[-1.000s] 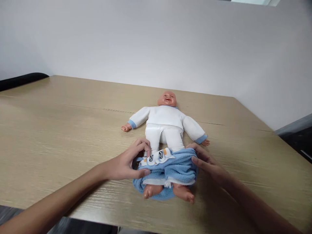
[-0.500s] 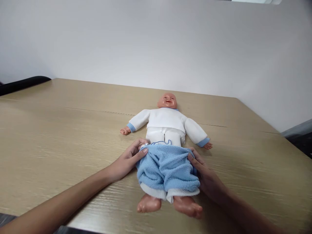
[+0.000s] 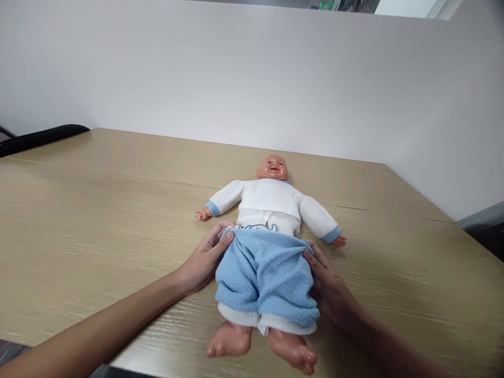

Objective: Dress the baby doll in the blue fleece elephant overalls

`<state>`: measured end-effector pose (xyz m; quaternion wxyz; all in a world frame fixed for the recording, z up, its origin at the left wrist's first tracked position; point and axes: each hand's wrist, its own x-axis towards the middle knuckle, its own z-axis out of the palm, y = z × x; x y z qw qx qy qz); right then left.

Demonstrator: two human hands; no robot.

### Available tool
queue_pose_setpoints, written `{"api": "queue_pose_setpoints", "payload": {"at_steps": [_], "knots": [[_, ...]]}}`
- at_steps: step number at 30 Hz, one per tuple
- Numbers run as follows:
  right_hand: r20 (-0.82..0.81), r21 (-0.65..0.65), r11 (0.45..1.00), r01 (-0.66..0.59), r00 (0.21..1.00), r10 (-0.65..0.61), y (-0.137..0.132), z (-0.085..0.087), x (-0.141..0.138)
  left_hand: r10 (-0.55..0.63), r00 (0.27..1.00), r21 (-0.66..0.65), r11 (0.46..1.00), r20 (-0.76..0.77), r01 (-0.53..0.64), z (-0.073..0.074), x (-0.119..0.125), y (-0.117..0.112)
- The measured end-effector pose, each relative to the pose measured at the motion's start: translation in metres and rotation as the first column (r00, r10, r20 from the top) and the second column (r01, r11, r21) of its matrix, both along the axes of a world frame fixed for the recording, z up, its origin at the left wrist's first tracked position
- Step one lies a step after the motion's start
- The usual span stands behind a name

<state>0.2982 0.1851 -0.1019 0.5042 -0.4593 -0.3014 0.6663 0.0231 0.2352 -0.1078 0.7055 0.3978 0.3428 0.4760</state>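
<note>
On the wood-grain table (image 3: pixel 98 210), with the clock centred on the blue fleece trousers (image 3: pixel 271 275), their waistband (image 3: pixel 271 240) is gripped at ten o'clock by the left hand (image 3: pixel 202 260), thumb in front, seemingly so that the cloth is held spread. Mid-view, the trousers are worn low by a baby doll (image 3: pixel 270 197), laid face-up, head (image 3: pixel 272 167) at twelve, feet (image 3: pixel 232 338) at six, perhaps so that both sides are reachable. At two o'clock, the opposite edge is grasped by the right hand (image 3: pixel 331 281), apparently as a counterbalance.

Hands (image 3: pixel 201 261) gripping-close at blue pants (image 3: pixel 271 270)
</note>
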Motion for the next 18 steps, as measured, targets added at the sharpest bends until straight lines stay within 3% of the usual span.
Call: {"api": "queue_pose_setpoints", "payload": {"at_steps": [4,13,18], "knots": [[-0.026,0.091,0.996,-0.02,0.999,0.023,0.005,-0.002,-0.002,0.003,0.999,0.02,1.0,-0.039,-0.003,0.0,-0.002,0.001],[0.062,0.156,0.987,-0.041,0.998,0.031,0.014,-0.006,0.001,-0.044,0.996,0.055,0.997,-0.08,0.049,0.002,-0.007,0.008],[0.256,0.316,0.946,-0.067,0.967,-0.017,0.017,-0.005,0.008,-0.031,0.993,0.191,0.98,-0.115,0.053,0.011,-0.017,0.018]]}}
